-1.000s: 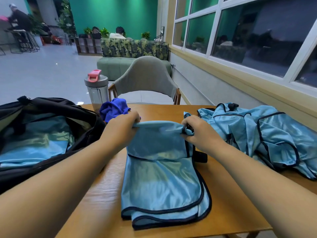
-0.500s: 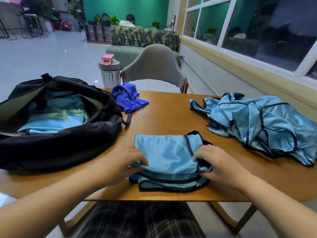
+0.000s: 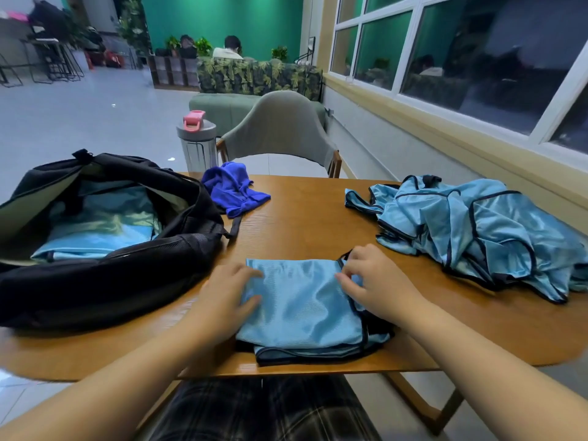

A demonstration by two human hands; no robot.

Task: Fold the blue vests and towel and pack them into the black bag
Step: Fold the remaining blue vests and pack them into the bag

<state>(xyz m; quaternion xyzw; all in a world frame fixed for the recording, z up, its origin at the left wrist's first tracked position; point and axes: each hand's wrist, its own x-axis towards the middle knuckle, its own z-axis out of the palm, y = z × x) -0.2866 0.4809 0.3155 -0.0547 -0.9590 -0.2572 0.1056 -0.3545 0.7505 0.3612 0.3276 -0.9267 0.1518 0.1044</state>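
two hands on one folded vest (image 3: 302, 307) | left hand (image 3: 222, 300) fingers straight, pressing its left edge | right hand (image 3: 378, 288) fingers curled, pinching its right trim | vest at desk (image 3: 302, 218) near edge, long axis left-right | open black bag (image 3: 105, 237) lies left, nearer left hand | unfolded vests (image 3: 477, 230) right, blue towel (image 3: 234, 189) beyond

Green wall (image 3: 222, 20) upper centre, windows (image 3: 461, 52) upper right, grey chair (image 3: 280, 128) mid-frame, pale floor (image 3: 79, 116) left, leaf-print sofa (image 3: 257, 78) behind chair.

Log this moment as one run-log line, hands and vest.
step: folding | left hand and right hand on folded vest | bag open | pile unfolded
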